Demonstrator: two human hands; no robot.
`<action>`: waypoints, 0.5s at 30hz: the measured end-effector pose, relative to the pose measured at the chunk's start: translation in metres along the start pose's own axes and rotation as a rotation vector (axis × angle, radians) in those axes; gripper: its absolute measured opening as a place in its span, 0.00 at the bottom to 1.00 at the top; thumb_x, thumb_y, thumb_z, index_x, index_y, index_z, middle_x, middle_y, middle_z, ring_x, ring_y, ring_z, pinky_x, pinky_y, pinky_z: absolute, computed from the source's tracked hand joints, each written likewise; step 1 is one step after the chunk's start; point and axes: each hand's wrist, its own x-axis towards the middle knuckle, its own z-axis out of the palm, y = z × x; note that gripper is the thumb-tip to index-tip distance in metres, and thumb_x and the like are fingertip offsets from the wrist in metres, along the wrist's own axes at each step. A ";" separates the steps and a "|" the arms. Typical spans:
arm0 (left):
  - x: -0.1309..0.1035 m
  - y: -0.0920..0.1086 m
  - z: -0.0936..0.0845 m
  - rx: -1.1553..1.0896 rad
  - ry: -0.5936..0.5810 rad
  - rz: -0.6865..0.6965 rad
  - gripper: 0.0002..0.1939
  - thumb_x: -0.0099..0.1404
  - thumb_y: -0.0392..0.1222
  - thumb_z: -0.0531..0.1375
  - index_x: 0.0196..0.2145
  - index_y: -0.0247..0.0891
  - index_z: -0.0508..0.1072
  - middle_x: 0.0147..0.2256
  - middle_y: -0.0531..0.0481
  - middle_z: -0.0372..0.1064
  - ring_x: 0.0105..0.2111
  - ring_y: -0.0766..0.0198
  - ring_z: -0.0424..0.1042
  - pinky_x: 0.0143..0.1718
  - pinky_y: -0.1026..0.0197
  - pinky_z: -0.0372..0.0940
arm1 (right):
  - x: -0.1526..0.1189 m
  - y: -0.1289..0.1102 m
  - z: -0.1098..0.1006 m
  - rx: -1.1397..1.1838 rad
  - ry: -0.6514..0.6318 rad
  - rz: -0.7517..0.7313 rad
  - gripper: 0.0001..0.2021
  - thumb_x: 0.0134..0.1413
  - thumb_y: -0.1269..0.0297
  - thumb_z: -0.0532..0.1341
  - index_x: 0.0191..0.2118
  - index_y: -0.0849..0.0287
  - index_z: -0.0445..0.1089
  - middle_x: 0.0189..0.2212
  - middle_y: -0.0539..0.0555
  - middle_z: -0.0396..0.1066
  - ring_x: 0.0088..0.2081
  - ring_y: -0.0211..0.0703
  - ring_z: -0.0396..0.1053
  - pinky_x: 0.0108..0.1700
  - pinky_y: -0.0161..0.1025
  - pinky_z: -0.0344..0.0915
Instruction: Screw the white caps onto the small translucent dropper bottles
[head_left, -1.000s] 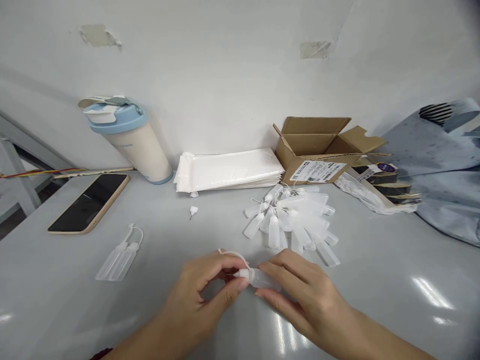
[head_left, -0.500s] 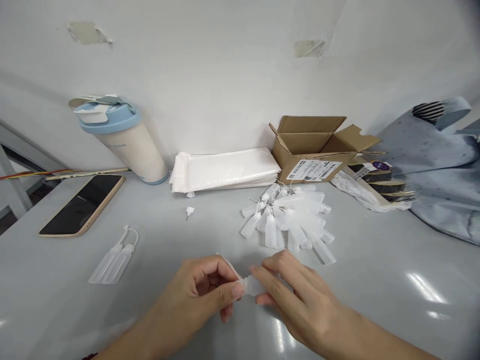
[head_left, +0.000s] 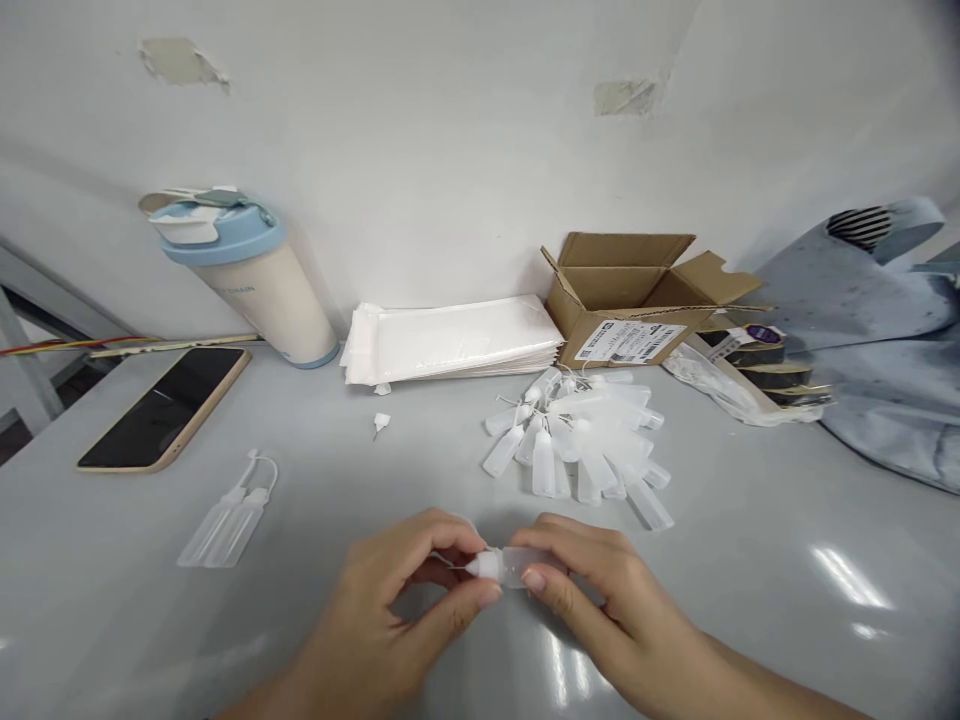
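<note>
A small translucent squeeze bottle with a white cap and a thin needle tip lies sideways between my hands, its needle pointing left. My right hand grips the bottle's body between thumb and fingers. Around the white cap are the thumb and forefinger of my left hand, with the needle showing in the gap behind them. Beyond my right hand is a pile of similar needle-tip bottles. Two empty-looking bottles with looped cap straps lie at the left. A loose white needle tip rests on the table.
A phone and a cream tumbler with a blue lid are at the left. Along the wall sit a stack of white packets and an open cardboard box. A blue-grey fabric bag stands at the right on the grey table.
My left fingers have loosened, uncovering the cap and the needle. My right thumb now presses on the near side of the bottle, showing more of its body.
</note>
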 end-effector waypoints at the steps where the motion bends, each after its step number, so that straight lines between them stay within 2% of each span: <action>1: 0.001 0.002 -0.001 -0.043 -0.023 -0.095 0.02 0.63 0.37 0.61 0.35 0.40 0.73 0.30 0.55 0.74 0.28 0.69 0.74 0.30 0.72 0.70 | -0.001 0.001 0.001 -0.014 0.035 -0.061 0.11 0.66 0.66 0.53 0.40 0.64 0.71 0.27 0.53 0.67 0.28 0.40 0.66 0.30 0.35 0.63; 3: 0.003 0.006 -0.002 -0.096 -0.083 -0.249 0.06 0.65 0.42 0.59 0.32 0.39 0.74 0.26 0.55 0.73 0.26 0.68 0.72 0.28 0.71 0.69 | -0.003 0.004 0.003 -0.059 0.103 -0.203 0.10 0.65 0.69 0.54 0.45 0.67 0.70 0.31 0.56 0.68 0.31 0.41 0.67 0.31 0.35 0.66; 5: 0.004 0.008 -0.003 -0.110 -0.151 -0.343 0.11 0.66 0.45 0.58 0.30 0.38 0.74 0.23 0.55 0.70 0.25 0.68 0.71 0.27 0.71 0.67 | -0.004 0.007 0.005 -0.114 0.155 -0.311 0.10 0.64 0.71 0.55 0.48 0.68 0.68 0.34 0.59 0.69 0.34 0.42 0.68 0.34 0.36 0.68; 8: 0.006 0.012 -0.004 -0.099 -0.231 -0.375 0.16 0.68 0.48 0.55 0.27 0.38 0.73 0.23 0.55 0.70 0.25 0.68 0.70 0.27 0.71 0.65 | -0.006 0.009 0.007 -0.205 0.204 -0.376 0.11 0.64 0.72 0.56 0.50 0.67 0.66 0.38 0.62 0.70 0.38 0.44 0.69 0.38 0.37 0.70; 11: 0.007 0.014 -0.004 -0.083 -0.280 -0.293 0.20 0.70 0.46 0.51 0.23 0.37 0.70 0.21 0.56 0.69 0.23 0.70 0.69 0.25 0.72 0.64 | -0.008 0.009 0.006 -0.281 0.229 -0.411 0.11 0.65 0.71 0.55 0.50 0.68 0.65 0.37 0.63 0.71 0.37 0.45 0.70 0.36 0.37 0.71; 13: 0.006 0.014 -0.003 -0.009 -0.264 -0.156 0.20 0.71 0.43 0.51 0.22 0.37 0.68 0.19 0.57 0.67 0.21 0.71 0.68 0.25 0.72 0.63 | -0.009 0.006 0.004 -0.296 0.206 -0.405 0.11 0.67 0.69 0.52 0.48 0.70 0.66 0.31 0.60 0.70 0.30 0.43 0.69 0.30 0.36 0.70; 15: 0.003 0.010 -0.001 0.114 -0.199 0.040 0.19 0.71 0.41 0.52 0.22 0.37 0.66 0.19 0.57 0.66 0.20 0.71 0.66 0.24 0.71 0.62 | -0.008 0.003 0.002 -0.284 0.156 -0.357 0.14 0.69 0.66 0.49 0.44 0.70 0.68 0.26 0.58 0.69 0.25 0.41 0.66 0.25 0.35 0.67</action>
